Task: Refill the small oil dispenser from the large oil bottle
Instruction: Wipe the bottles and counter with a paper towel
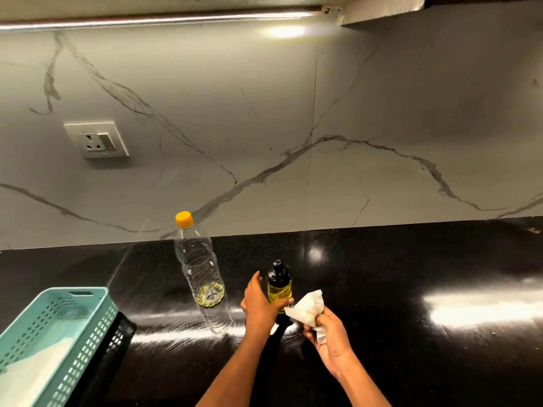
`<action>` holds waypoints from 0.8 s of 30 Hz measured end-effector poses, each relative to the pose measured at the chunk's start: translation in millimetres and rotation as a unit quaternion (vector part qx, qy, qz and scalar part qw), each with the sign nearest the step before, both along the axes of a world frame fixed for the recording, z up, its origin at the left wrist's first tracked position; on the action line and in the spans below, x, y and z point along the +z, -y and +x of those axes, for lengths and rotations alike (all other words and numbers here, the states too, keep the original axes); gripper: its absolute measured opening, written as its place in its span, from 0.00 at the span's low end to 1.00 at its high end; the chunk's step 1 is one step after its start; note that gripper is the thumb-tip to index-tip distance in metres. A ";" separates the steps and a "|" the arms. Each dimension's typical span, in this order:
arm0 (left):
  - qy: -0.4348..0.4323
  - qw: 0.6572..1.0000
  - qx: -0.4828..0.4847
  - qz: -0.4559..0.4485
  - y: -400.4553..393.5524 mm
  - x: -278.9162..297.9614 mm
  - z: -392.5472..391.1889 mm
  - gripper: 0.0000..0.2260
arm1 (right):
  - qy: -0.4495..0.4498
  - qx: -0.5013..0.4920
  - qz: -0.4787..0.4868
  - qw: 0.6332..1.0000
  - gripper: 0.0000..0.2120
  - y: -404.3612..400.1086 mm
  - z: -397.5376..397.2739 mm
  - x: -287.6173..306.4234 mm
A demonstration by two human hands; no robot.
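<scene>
At the far left I noted a teal perforated basket (53, 333) on the black glossy surface (411, 274), with something white lying inside it, and a black perforated basket (114, 342) just beside it on its right. On the marble-patterned wall behind, a white socket plate (96, 140) was fixed.

Next I recorded the large oil bottle (199, 265), standing upright on the surface near the wall. It was clear ribbed plastic, closed with an orange-yellow cap (184, 219), and nearly spent: only a shallow layer of yellow oil showed at its base.

Just right of it, apart from it, stood the small oil dispenser (279, 286), upright on the surface. Its top was a black pump-style head; the body below was clear and showed yellow oil up to the black collar. The left hand (260, 304) gripped the dispenser, thumb across the front of the lower body and fingers curled behind it.

The right hand (329, 339) held a crumpled white tissue (308, 306), pinched between curled fingers and thumb, its free end touching or just beside the dispenser's lower right side; I could not tell which.
</scene>
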State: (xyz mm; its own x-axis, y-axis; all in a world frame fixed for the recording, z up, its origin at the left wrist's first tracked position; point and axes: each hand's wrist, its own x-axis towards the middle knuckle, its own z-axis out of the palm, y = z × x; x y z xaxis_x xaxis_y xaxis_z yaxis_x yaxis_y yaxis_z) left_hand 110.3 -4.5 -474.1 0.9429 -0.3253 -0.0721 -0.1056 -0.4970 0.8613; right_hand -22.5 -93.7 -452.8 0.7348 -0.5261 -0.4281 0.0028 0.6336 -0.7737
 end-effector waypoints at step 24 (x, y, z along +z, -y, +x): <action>0.039 0.994 -0.041 -0.095 -73.3 24.6 -101.9 0.03 | -0.046 0.140 -0.190 0.971 0.08 -63.3 -29.8 12.6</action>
State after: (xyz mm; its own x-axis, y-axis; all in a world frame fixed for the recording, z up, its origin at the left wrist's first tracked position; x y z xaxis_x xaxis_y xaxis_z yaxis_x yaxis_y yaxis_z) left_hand 8.4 68.8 -449.5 0.9129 -0.4022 0.0693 -0.2087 -0.3141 0.9262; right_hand -52.3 -30.4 -440.3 0.8395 -0.4446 -0.3123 -0.2076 0.2686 -0.9406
